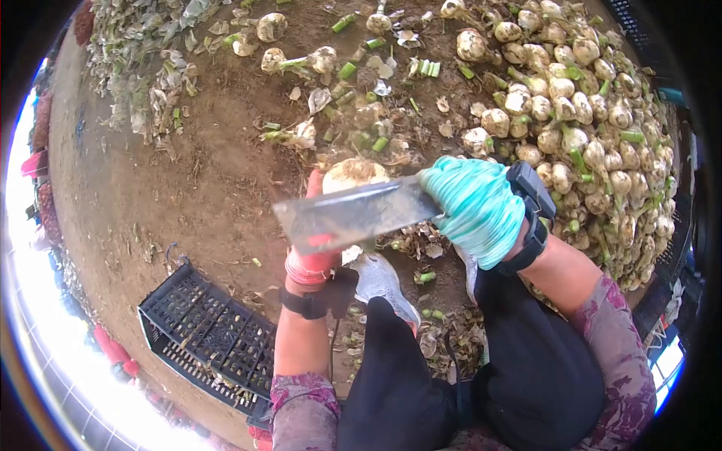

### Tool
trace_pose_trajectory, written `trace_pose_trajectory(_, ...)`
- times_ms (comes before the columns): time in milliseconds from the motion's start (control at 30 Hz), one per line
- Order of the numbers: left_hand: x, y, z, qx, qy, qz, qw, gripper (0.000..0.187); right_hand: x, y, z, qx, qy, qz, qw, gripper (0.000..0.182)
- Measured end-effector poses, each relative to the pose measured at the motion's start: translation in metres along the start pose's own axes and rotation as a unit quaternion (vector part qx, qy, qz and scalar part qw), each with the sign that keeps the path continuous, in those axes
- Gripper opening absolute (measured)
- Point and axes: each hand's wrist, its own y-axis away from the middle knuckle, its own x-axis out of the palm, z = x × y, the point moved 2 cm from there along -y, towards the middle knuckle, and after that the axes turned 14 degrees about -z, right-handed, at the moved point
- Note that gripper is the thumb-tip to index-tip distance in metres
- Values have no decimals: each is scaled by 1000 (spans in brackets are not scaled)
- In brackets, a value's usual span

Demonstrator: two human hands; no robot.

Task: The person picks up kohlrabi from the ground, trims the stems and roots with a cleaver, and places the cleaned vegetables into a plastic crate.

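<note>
My right hand, wrapped in turquoise cloth, is closed round the handle end of a wide metal blade. The blade reaches left across my left hand, which wears a pink-red glove and is mostly hidden behind it. Just beyond the blade's upper edge shows a large garlic bulb, with a red-gloved finger upright against its left side. The left hand's grip on the bulb is largely covered by the blade, which is slightly blurred.
A big heap of garlic bulbs lies at the right. Loose bulbs, green stem pieces and papery skins are scattered ahead on the soil. A black plastic crate stands at the lower left. My shoes are below my hands.
</note>
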Motion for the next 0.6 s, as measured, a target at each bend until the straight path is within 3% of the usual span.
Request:
trace_pose_trajectory(33,11,3,-12,-39,185,-4,982,49,1,5,2,-8,-9,-5,1000,25)
trace_pose_trajectory(67,21,6,-26,-78,361,-10,929,46,3,10,4,-16,-20,-10,1000,27)
trace_pose_trajectory(133,29,13,-44,-145,667,-20,730,47,5,16,6,-16,-39,-8,999,29)
trace_pose_trajectory(167,25,16,-43,-133,382,-128,905,45,6,18,7,-17,-56,-7,998,32)
trace_pose_trajectory(267,32,20,-40,-176,363,-178,898,44,16,23,2,1,-97,-12,995,40)
trace_pose_trajectory(300,34,20,-38,-195,353,-205,892,43,18,23,2,15,-65,25,997,43)
trace_pose_trajectory(400,35,22,-38,-236,330,-258,877,42,27,24,-1,22,-63,-3,998,40)
trace_pose_trajectory(467,34,21,-52,-225,303,-112,919,37,38,22,-20,15,-72,-18,997,30)
trace_pose_trajectory(500,36,20,-60,-217,286,-38,932,35,50,22,-43,123,7,31,992,26)
trace_pose_trajectory(533,41,17,-72,-217,285,-31,933,35,55,29,-59,233,87,78,965,22)
trace_pose_trajectory(567,53,17,-84,-329,480,-22,813,35,50,42,-67,286,56,22,956,20)
trace_pose_trajectory(600,61,18,-91,-414,649,-19,637,35,45,50,-76,327,26,-29,944,19)
